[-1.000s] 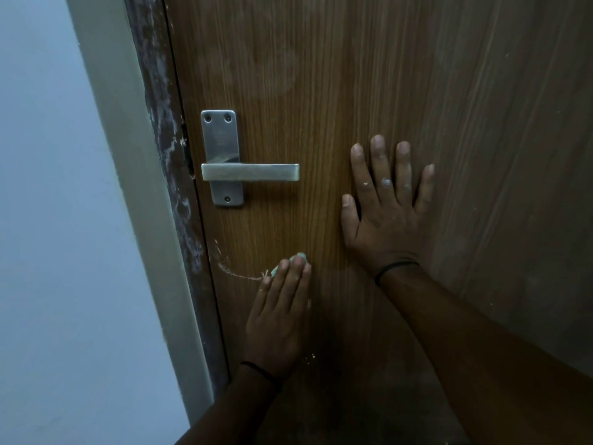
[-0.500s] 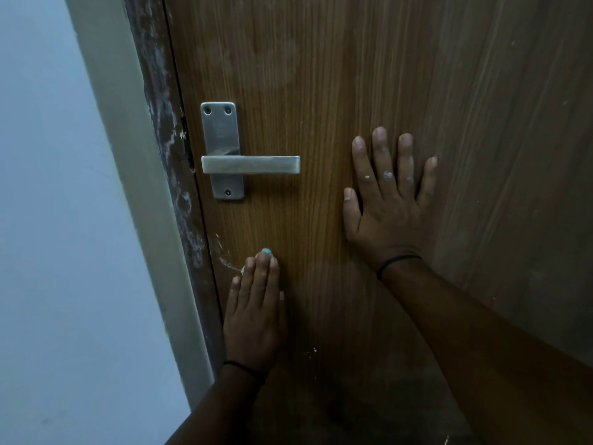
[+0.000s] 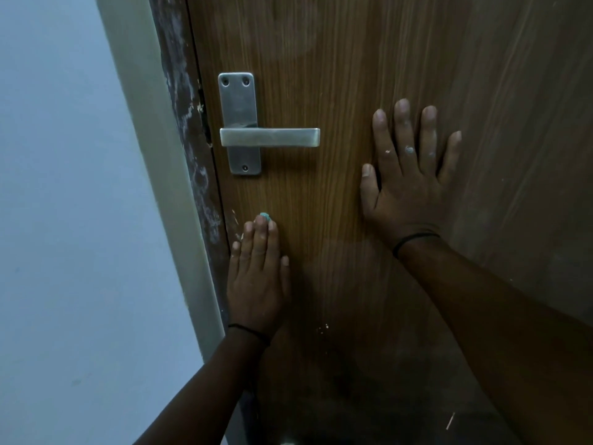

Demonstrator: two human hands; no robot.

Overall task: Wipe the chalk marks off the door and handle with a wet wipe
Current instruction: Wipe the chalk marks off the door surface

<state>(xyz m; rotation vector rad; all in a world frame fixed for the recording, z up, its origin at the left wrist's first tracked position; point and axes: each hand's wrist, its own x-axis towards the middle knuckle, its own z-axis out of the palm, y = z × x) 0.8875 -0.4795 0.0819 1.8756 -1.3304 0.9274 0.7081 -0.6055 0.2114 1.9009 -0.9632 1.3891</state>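
left hand flat, fingers straight, pressing teal wet wipe on door below handle — chalk marks just left; right hand splayed flat right of handle.

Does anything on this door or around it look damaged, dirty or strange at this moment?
Yes. The dark brown door frame edge is scuffed with whitish patches. Small white chalk flecks remain on the wooden door beside the left hand, and more lower. The right hand has white specks.
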